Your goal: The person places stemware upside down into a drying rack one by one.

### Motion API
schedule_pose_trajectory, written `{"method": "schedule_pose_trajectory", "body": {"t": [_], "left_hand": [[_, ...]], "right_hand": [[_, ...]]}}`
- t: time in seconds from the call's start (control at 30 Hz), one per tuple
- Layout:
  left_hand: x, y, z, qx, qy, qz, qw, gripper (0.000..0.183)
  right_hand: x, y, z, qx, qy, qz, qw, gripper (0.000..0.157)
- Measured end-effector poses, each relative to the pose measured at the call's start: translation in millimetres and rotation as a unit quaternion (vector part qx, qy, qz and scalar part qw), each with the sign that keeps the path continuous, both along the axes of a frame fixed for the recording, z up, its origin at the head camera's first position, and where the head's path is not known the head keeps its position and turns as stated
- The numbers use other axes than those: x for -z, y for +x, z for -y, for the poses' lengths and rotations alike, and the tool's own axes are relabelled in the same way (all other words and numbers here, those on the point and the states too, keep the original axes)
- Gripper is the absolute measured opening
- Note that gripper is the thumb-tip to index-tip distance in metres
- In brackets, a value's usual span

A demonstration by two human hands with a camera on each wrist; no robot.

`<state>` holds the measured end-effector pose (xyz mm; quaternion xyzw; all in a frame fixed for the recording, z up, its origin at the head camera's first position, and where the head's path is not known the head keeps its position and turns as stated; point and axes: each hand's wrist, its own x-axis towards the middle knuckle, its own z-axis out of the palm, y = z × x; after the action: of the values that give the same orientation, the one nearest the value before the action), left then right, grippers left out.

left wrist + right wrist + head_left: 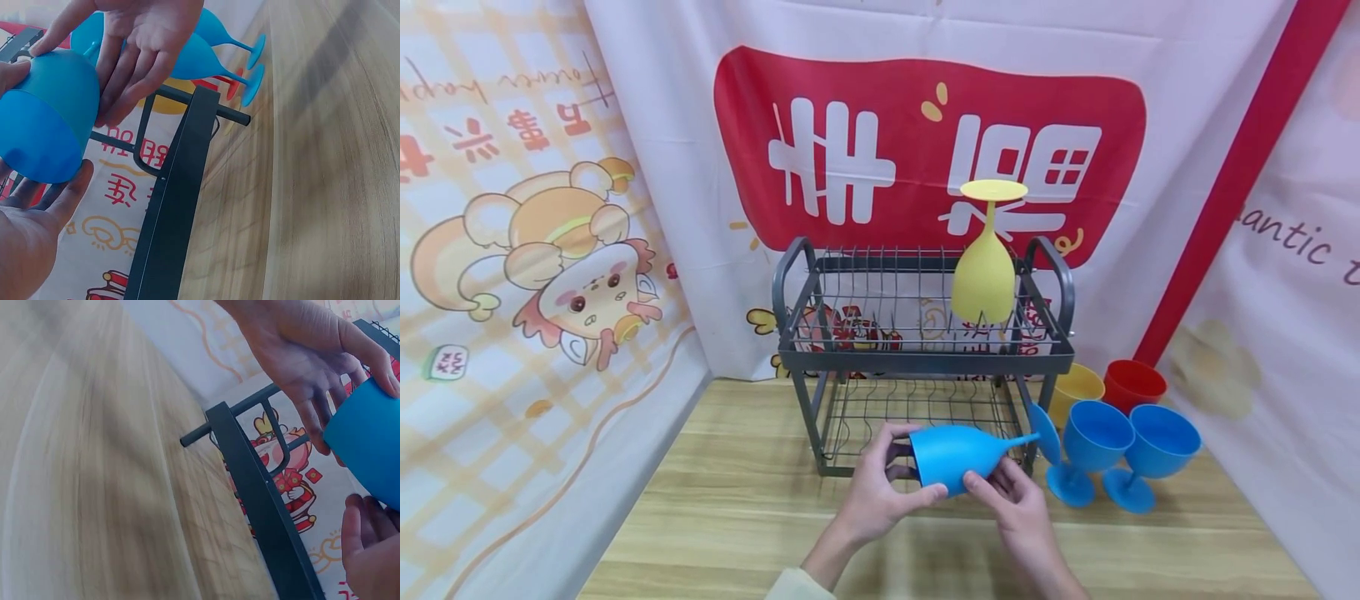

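A blue plastic goblet [958, 457] lies on its side in the air before the rack, mouth to the left and foot to the right. My left hand [882, 482] grips it at the rim, thumb on the near side and fingers on the far side. Near the stem end of the bowl, my right hand [1017, 505] holds it with the thumb on the near wall and the fingers underneath. Both the left hand [28, 247] and the goblet's bowl [53, 115] show in the left wrist view. In the right wrist view, the right hand [375, 553] supports the bowl from below.
Behind the hands stands a dark two-tier dish rack [925, 362]. An upside-down yellow goblet [985, 279] sits on its upper tier, at the right. Right of the rack are two upright blue goblets [1097, 437], a yellow cup [1077, 385] and a red cup [1135, 385] on the wooden table [700, 533].
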<state>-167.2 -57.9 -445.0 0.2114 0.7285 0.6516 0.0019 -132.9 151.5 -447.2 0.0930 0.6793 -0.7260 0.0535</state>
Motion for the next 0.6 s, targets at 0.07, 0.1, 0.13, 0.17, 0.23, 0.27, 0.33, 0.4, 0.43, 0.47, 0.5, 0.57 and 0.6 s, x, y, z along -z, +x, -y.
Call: {"method": "schedule_pose_trajectory", "body": {"t": [0.07,0.1,0.13,0.17,0.23,0.27,0.33,0.4,0.43,0.47,0.5,0.57,0.6], "left_hand": [[0.5,0.5,-1.4,0.007,0.004,0.0,1.0,0.074],[0.7,0.7,-2.0,0.009,0.005,0.001,0.9999,0.074],[1.0,1.0,-2.4,0.011,0.008,0.004,0.9999,0.074],[1.4,1.3,-2.8,0.013,0.009,0.007,0.9998,0.074],[2.5,1.7,-3.5,0.018,0.012,0.014,0.9997,0.074],[3.3,1.8,-3.8,0.022,0.014,0.018,0.9995,0.074],[5.2,2.2,-4.1,0.031,0.016,0.027,0.999,0.076],[6.9,2.4,-4.3,0.04,0.014,0.032,0.9986,0.078],[7.6,2.5,-4.2,0.043,0.011,0.033,0.9985,0.079],[8.1,2.5,-4.0,0.044,0.006,0.032,0.9985,0.079],[8.4,2.6,-3.6,0.044,0.003,0.03,0.9986,0.078],[8.0,2.2,-1.9,0.039,0.001,0.019,0.999,0.076],[7.6,1.8,-0.3,0.034,0.002,0.012,0.9994,0.075]], "right_hand": [[0.7,0.1,0.7,-0.014,-0.036,0.006,0.999,0.101],[1.3,0.3,1.2,-0.018,-0.052,0.007,0.998,0.1],[1.7,0.8,1.6,-0.021,-0.067,0.005,0.997,0.099],[1.9,1.2,2.0,-0.024,-0.083,0.003,0.996,0.098],[2.4,1.8,2.9,-0.024,-0.106,0.001,0.994,0.096],[2.7,2.1,3.2,-0.024,-0.116,-0.002,0.993,0.095],[3.3,2.5,3.8,-0.019,-0.131,-0.002,0.991,0.094],[4.0,2.9,4.0,-0.013,-0.142,-0.001,0.99,0.094],[4.3,3.2,3.8,-0.008,-0.144,0.001,0.989,0.094],[4.7,3.5,3.4,-0.004,-0.144,0.0,0.99,0.094],[5.1,3.7,3.0,0.001,-0.142,0.0,0.99,0.096],[5.8,4.5,1.1,0.007,-0.14,-0.005,0.99,0.099],[5.9,4.6,-0.3,0.011,-0.138,-0.006,0.99,0.101]]}}
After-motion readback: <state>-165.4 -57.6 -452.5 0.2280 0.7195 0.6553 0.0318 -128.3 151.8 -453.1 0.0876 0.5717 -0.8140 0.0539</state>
